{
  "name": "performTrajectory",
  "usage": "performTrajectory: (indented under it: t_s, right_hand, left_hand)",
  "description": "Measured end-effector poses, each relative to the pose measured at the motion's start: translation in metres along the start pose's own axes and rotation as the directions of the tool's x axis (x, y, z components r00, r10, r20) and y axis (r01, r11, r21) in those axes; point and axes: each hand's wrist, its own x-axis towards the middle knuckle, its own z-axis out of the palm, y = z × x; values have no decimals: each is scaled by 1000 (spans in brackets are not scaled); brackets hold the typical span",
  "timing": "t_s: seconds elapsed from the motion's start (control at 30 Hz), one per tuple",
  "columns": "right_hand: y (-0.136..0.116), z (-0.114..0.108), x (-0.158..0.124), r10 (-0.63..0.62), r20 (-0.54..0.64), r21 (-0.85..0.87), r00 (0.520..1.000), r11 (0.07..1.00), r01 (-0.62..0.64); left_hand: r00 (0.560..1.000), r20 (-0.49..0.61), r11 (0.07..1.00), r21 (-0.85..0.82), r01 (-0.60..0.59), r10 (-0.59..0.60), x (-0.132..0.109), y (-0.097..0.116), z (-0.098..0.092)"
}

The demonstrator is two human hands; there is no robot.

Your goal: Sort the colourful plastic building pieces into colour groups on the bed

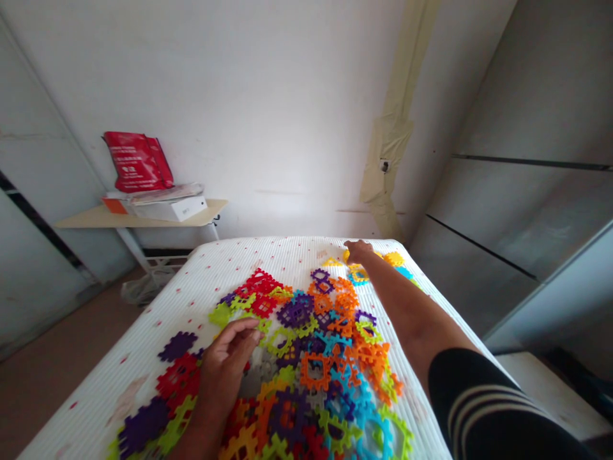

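No words could be read; the red bag (138,161) on the shelf (86,219), well left of the right hand's fingers (358,249), bore white printing, too blurred to make out.

A small bedroom in a home.

I saw a white ribbed mattress (158,300) on a bed, a red bag (138,161) and white box (172,209) on a narrow shelf (86,220), grey wardrobe doors (527,223) at right, and a bare, tape-patched wall (393,147).

Interlocking toy pieces (313,370): plastic, matt, smooth; on mattress.
Mattress (143,332): white cloth cover, ribbed.
Red bag (138,161): glossy, plastic-looking; beyond mattress.
Shelf (143,216): pale board, smooth; beyond mattress.
White box (167,209): smooth card; beyond mattress.
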Motion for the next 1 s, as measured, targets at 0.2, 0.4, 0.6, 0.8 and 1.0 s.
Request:
performTrajectory:
  t_s: [0.2,0.4,0.6,0.8,1.0]
  right_hand:
    - [3,-1,1,-63,19,-40,998,997,64]
    - [8,-2,-1,-138,19,-54,990,989,138]
    - [13,-7,-11,-175,1,-76,985,982,175]
    - [21,-16,-27,-164,-64,-76,984,984,159]
    - [22,-7,-51,-153,-7,-87,988,985,152]
  left_hand:
    - [1000,-3,1000,15,12,-12,1,1,2]
    - [1000,4,1000,-11,8,-7,2,-3,1]
    - [1000,8,1000,-12,10,-10,1,-4,0]
    - [999,16,999,-28,34,-34,2,-6,-1]
    - [998,30,997,-62,49,-47,2,-8,1]
